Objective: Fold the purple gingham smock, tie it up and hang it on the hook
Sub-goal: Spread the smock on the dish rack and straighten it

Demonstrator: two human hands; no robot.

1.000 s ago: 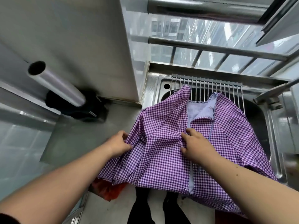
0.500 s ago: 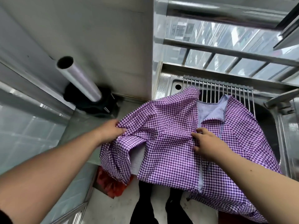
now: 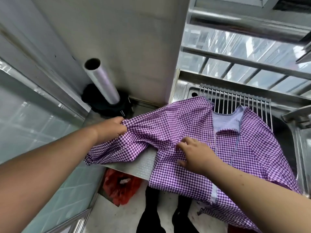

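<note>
The purple gingham smock (image 3: 181, 125) lies spread over the steel counter and the sink, its pale lining showing at the neck opening. One sleeve is stretched out to the left. My left hand (image 3: 111, 128) grips the cloth of that sleeve near the shoulder, fingers curled round a bunch of fabric. My right hand (image 3: 195, 153) rests flat on the smock's front, fingers spread, pressing it down beside the front placket. The lower hem hangs over the counter's front edge. No hook is in view.
A steel counter (image 3: 138, 163) runs into a sink (image 3: 286, 137) topped by a wire rack (image 3: 239, 100). A cling-film roll (image 3: 102, 81) stands on a black holder at the back left. A red bag (image 3: 121, 185) lies on the floor below. Window bars rise behind the sink.
My left hand has pulled the sleeve out to the left, so it now lies stretched across the counter. My right hand stays pressed on the smock's front.
</note>
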